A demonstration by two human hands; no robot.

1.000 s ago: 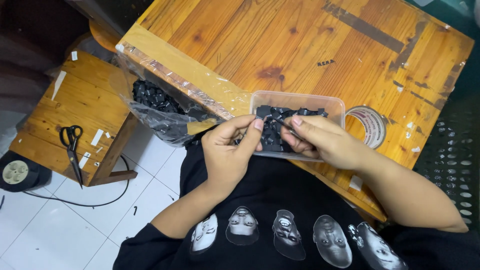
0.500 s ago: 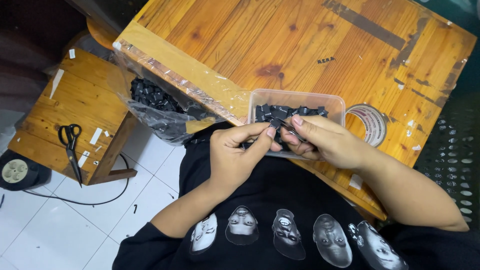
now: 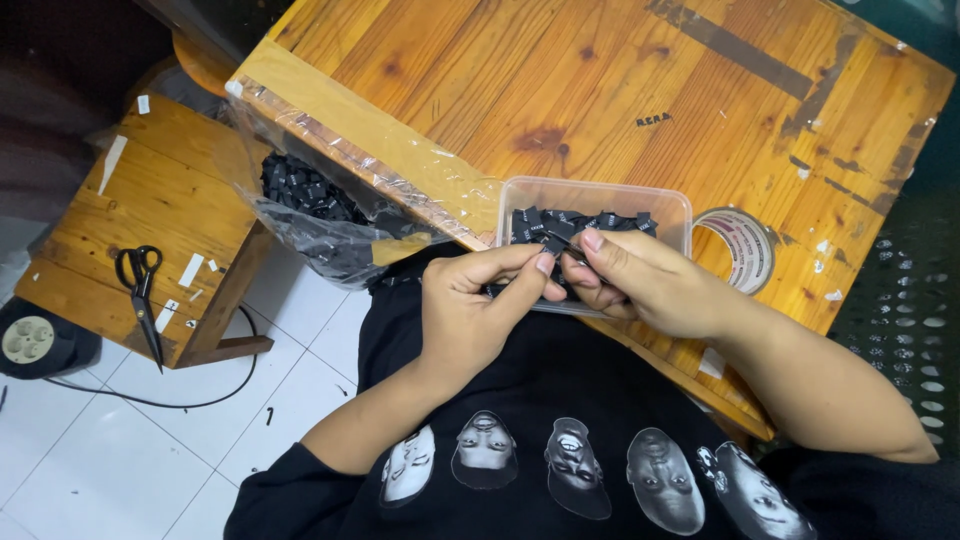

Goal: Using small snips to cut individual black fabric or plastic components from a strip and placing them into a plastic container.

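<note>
Wooden table (image 3: 620,90), small black label (image 3: 556,243)

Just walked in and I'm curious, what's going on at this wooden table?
A person in a black shirt sits at the table with both hands over a clear tub of small black tags. The left hand and right hand meet at the fingertips, pinching one small black tag between them at the tub's near edge. A clear bag with more black tags hangs at the table's edge. A tape roll lies beside the tub, and scissors rest on a stool.
</note>
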